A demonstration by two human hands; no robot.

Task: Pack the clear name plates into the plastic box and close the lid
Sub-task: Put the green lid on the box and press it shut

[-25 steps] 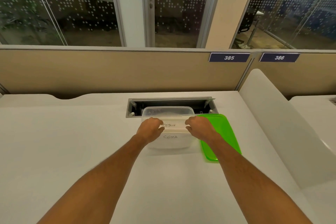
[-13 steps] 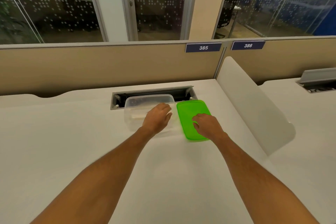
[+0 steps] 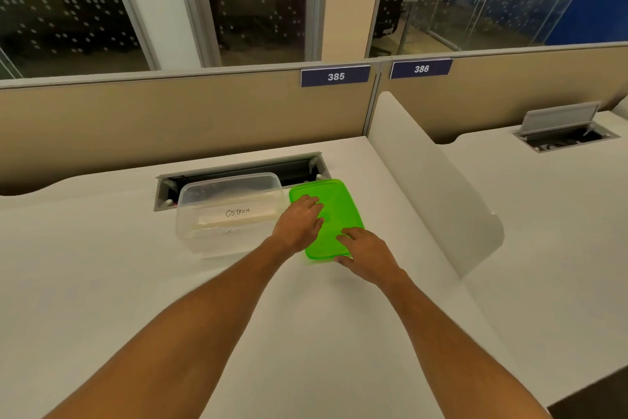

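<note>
A clear plastic box (image 3: 190, 231) stands open on the white desk (image 3: 136, 299), with clear name plates stacked inside; the top plate (image 3: 238, 213) reads "OSTRICH". Right beside the box lies its green lid (image 3: 339, 204), flat on the desk. My left hand (image 3: 299, 223) covers the lid's left edge, fingers on top and thumb hidden. At the lid's near corner my right hand (image 3: 368, 257) has fingers on top and its thumb at the edge.
An open cable tray (image 3: 238, 167) is sunk in the desk just behind the box. A white curved divider (image 3: 428, 180) stands to the right of the lid. Beige partition panels with tags 385 and 386 run along the back.
Both hands left the name plate in the box. The right hand reached the green lid first; the left hand has now crossed from the box onto the lid's left edge.
</note>
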